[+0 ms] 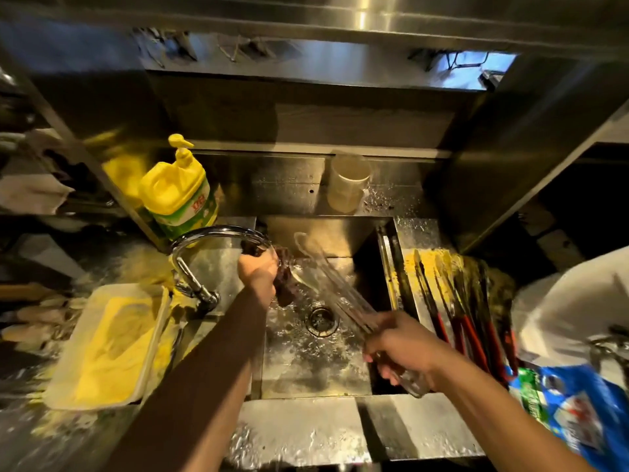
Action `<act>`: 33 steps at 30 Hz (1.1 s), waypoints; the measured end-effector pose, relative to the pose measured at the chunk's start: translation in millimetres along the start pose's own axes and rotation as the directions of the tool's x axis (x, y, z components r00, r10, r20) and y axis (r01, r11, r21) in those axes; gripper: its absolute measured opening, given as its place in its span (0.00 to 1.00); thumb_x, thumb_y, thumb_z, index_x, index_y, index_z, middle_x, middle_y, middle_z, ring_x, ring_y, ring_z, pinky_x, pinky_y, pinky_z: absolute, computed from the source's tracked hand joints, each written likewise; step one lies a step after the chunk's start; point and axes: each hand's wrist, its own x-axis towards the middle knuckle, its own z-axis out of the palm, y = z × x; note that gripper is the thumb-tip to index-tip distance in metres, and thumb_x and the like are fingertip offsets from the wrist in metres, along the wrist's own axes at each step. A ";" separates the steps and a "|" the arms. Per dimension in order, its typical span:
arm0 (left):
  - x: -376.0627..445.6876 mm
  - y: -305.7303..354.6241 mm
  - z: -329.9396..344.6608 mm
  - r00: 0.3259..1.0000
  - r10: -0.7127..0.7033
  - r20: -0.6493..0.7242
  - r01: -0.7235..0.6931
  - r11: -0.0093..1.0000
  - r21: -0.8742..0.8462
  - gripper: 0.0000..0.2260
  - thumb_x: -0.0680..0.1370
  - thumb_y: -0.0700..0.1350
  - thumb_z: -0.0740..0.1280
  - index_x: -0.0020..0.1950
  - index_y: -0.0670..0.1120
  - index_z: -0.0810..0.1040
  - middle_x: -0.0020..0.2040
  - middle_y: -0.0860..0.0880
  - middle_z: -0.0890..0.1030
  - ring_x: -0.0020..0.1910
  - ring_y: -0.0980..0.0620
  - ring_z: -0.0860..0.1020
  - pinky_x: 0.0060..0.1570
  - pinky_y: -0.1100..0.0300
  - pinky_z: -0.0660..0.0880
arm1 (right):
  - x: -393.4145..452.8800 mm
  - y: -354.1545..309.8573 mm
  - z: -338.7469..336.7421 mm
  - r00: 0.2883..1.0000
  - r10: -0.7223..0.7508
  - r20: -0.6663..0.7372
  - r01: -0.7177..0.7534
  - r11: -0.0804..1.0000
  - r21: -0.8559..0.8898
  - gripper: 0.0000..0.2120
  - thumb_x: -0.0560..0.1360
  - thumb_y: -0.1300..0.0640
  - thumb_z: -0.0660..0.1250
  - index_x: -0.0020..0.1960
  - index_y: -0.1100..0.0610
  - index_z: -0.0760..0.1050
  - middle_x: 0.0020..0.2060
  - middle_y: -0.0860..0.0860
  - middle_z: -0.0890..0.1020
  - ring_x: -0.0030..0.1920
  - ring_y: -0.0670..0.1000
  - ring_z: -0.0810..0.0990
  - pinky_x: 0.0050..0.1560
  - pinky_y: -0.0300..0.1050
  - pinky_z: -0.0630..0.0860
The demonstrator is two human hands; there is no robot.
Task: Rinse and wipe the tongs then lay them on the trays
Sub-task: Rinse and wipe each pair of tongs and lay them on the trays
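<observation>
My right hand (403, 349) grips the handle end of clear plastic tongs (326, 270) held slanting over the steel sink (340, 376), their tips near the running water. My left hand (257, 267) holds a dark wet cloth (285, 284) right under the faucet spout (218, 233), beside the tongs' tips. Water splashes around the drain (321, 318). Several red-handled tongs (466, 301) lie side by side on the yellow-stained counter right of the sink.
A yellow dish-soap pump bottle (180, 195) stands behind the faucet. A white tray (105, 345) with yellow residue sits at the left. A clear plastic cup (347, 182) stands on the back ledge. A blue bag (578, 407) and a white container (578, 301) are at the right.
</observation>
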 end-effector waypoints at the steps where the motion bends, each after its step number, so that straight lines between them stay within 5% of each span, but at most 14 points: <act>1: 0.0 -4.5 -1.3 1.000 -0.001 0.000 0.001 1.000 -0.012 0.17 0.76 0.41 0.72 0.63 0.34 0.79 0.59 0.35 0.82 0.57 0.39 0.82 0.57 0.46 0.80 | -4.3 3.3 -6.2 1.000 0.016 -0.009 -0.015 0.998 0.067 0.20 0.72 0.69 0.66 0.63 0.71 0.73 0.27 0.56 0.79 0.22 0.52 0.73 0.24 0.45 0.70; 6: -16.4 -45.4 -1.3 0.954 -0.181 0.241 0.188 0.982 -0.006 0.16 0.76 0.39 0.71 0.60 0.39 0.70 0.56 0.36 0.79 0.52 0.40 0.80 0.53 0.42 0.80 | -4.4 12.9 -8.8 0.997 0.073 0.001 -0.068 0.916 0.396 0.21 0.74 0.69 0.63 0.67 0.68 0.72 0.34 0.60 0.77 0.25 0.51 0.72 0.22 0.42 0.71; 10: -34.8 -61.4 3.6 0.913 -0.228 0.340 0.209 0.974 0.092 0.25 0.76 0.40 0.72 0.71 0.40 0.69 0.61 0.37 0.80 0.56 0.38 0.81 0.57 0.39 0.79 | -7.1 21.4 -2.0 0.997 0.058 -0.044 -0.028 0.863 0.504 0.15 0.78 0.62 0.63 0.64 0.59 0.73 0.38 0.56 0.80 0.27 0.50 0.74 0.24 0.41 0.73; 13: -52.8 -68.0 8.9 0.910 -0.153 0.386 0.082 0.978 0.192 0.22 0.76 0.42 0.72 0.68 0.40 0.72 0.58 0.38 0.82 0.50 0.41 0.83 0.49 0.49 0.82 | -12.5 32.1 3.3 0.954 0.008 -0.300 0.051 0.981 0.186 0.09 0.77 0.54 0.66 0.57 0.53 0.78 0.36 0.53 0.82 0.28 0.49 0.77 0.30 0.44 0.74; 16: -80.5 -67.4 21.3 0.882 -0.016 0.472 -0.102 0.969 0.224 0.14 0.76 0.42 0.72 0.59 0.40 0.78 0.54 0.37 0.84 0.51 0.39 0.83 0.53 0.44 0.81 | -23.4 53.1 -2.8 0.845 -0.153 -0.512 -0.029 0.943 -0.330 0.27 0.75 0.48 0.65 0.73 0.45 0.68 0.46 0.53 0.85 0.44 0.55 0.84 0.43 0.46 0.77; 18: -104.5 -63.3 32.4 0.851 0.015 0.526 -0.164 0.957 0.239 0.09 0.76 0.40 0.71 0.55 0.41 0.79 0.52 0.36 0.84 0.49 0.39 0.84 0.52 0.42 0.82 | -34.6 66.6 -12.5 0.806 -0.200 -0.557 -0.028 0.927 -0.374 0.34 0.72 0.45 0.64 0.77 0.45 0.61 0.49 0.54 0.86 0.53 0.57 0.83 0.51 0.51 0.79; 22: -165.7 -57.9 62.4 0.760 0.057 0.647 -0.234 0.953 0.192 0.06 0.77 0.36 0.69 0.44 0.46 0.78 0.40 0.44 0.82 0.34 0.48 0.80 0.25 0.62 0.78 | -68.0 99.5 -37.6 0.699 -0.248 -0.671 0.010 0.941 -0.337 0.34 0.66 0.42 0.62 0.72 0.47 0.69 0.57 0.56 0.84 0.62 0.58 0.79 0.56 0.50 0.77; 24: -201.7 -60.1 77.8 0.713 0.053 0.699 -0.270 0.941 0.204 0.05 0.78 0.37 0.70 0.45 0.46 0.79 0.37 0.46 0.82 0.33 0.49 0.80 0.26 0.63 0.77 | -88.0 117.8 -50.7 0.660 -0.242 -0.711 0.016 0.951 -0.309 0.32 0.66 0.42 0.62 0.69 0.45 0.71 0.58 0.54 0.83 0.58 0.57 0.80 0.52 0.46 0.76; 30: -341.5 -98.1 127.4 0.472 0.011 0.882 -0.362 0.914 0.183 0.06 0.78 0.35 0.69 0.45 0.45 0.79 0.34 0.47 0.82 0.28 0.53 0.82 0.26 0.64 0.77 | -171.7 200.8 -91.0 0.498 -0.088 -0.863 0.143 0.990 -0.018 0.23 0.60 0.40 0.57 0.54 0.40 0.75 0.35 0.42 0.79 0.35 0.43 0.76 0.39 0.48 0.75; 33: -409.3 -134.8 148.8 0.353 -0.036 0.935 -0.415 0.890 0.191 0.04 0.77 0.34 0.69 0.46 0.42 0.80 0.39 0.44 0.82 0.35 0.48 0.81 0.32 0.63 0.77 | -215.9 254.5 -110.4 0.456 0.018 -0.890 0.182 0.977 0.113 0.20 0.61 0.46 0.59 0.52 0.41 0.76 0.32 0.46 0.80 0.32 0.49 0.78 0.37 0.49 0.77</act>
